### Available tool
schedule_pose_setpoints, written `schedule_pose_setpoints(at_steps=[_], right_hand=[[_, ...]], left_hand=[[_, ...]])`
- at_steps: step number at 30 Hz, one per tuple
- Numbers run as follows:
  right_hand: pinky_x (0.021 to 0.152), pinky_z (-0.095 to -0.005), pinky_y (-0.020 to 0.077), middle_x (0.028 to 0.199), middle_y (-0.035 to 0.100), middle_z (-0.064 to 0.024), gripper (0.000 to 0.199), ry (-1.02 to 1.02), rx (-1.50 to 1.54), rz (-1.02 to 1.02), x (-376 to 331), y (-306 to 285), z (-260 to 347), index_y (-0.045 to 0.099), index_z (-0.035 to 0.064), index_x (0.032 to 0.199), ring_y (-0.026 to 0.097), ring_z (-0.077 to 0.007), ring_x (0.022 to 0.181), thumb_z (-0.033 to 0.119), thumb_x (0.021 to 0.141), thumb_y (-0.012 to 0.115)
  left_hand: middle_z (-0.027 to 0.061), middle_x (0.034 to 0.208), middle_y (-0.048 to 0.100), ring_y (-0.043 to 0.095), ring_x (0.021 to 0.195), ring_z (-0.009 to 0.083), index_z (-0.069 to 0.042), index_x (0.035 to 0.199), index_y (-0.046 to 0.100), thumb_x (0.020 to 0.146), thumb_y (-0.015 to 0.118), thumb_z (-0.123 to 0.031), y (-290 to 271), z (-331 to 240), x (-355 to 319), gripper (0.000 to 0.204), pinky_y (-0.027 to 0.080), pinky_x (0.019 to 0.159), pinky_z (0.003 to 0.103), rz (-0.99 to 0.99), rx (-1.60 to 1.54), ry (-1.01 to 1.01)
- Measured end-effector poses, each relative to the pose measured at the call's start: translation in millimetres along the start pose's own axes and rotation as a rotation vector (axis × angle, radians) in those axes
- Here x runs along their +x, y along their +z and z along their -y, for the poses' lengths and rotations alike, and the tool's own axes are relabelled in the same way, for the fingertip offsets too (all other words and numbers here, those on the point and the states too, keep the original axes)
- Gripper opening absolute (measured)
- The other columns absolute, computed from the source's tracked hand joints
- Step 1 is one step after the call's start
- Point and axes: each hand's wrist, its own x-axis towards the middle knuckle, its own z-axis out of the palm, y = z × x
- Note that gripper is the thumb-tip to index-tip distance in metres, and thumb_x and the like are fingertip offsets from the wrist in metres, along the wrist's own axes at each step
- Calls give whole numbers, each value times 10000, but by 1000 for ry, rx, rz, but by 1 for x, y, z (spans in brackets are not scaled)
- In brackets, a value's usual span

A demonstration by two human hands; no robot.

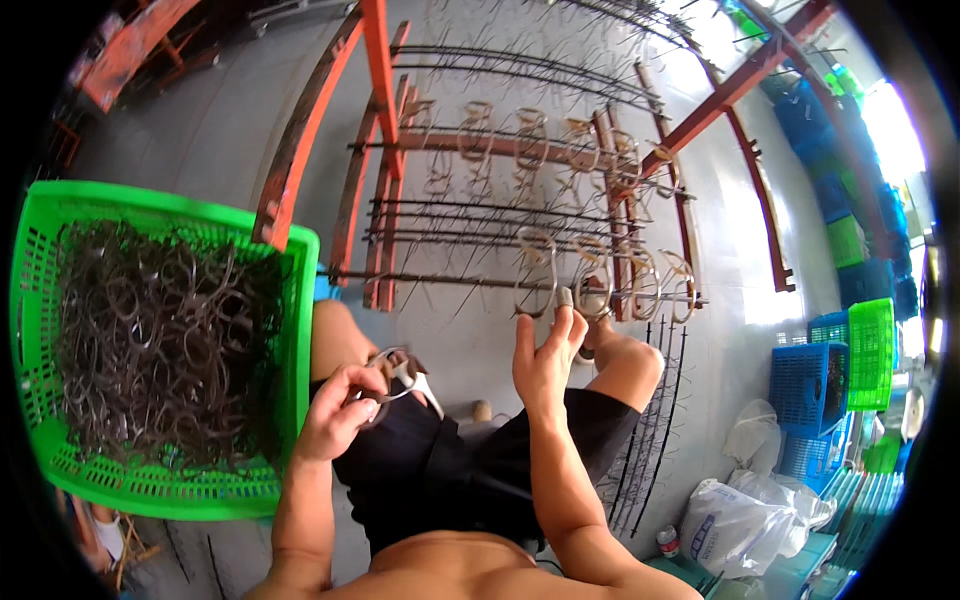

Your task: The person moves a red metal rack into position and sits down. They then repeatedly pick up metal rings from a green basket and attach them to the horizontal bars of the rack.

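Glossy curved pieces in left fingers

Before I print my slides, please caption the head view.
Left hand holding looped pieces, right hand near loops hanging on a red rack, green basket at left.

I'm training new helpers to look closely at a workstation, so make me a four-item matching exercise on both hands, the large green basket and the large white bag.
Things:
1. Left hand
2. Right hand
3. Large green basket
4. Large white bag

Places or states:
A. In the picture's lower right
B. Filled with dark looped pieces
C. Raised near rings hanging on the rack
D. Holding curved pieces

Pairs: 1-D, 2-C, 3-B, 4-A
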Motion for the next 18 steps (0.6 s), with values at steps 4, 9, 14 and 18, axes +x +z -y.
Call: schedule_pose_setpoints(at_steps=[4,9,14,18], right_hand=[[995,-385,298,1178,423,-189,487,2,603,625,-38,-6,17,407,-38,1235,395,-312,1138,303,906,519],[839,-295,389,1041,509,-71,428,677,1656,909,-59,19,14,446,-13,1214,494,-145,908,326,952,435],[634,-227,406,803,534,4,275,248,1036,934,-35,-7,23,560,-15,994,477,-63,734,244,945,481],[538,-200,398,652,519,18,186,268,919,895,-22,-12,23,559,-9,862,479,-57,593,152,934,500]], left_hand=[[93,826,459,319,547,107,-35,886,479,628,390,40,10,-2,4,284,293,498,225,112,-598,-40],[95,828,455,242,408,105,-37,904,451,641,414,7,18,-1,14,269,258,452,249,64,-905,95],[106,786,479,234,382,65,-22,932,491,779,435,-23,8,-4,18,163,229,341,183,147,-597,-74],[86,834,542,319,458,26,-52,1189,437,855,469,-43,22,-16,20,335,244,374,151,-95,-276,-80]])
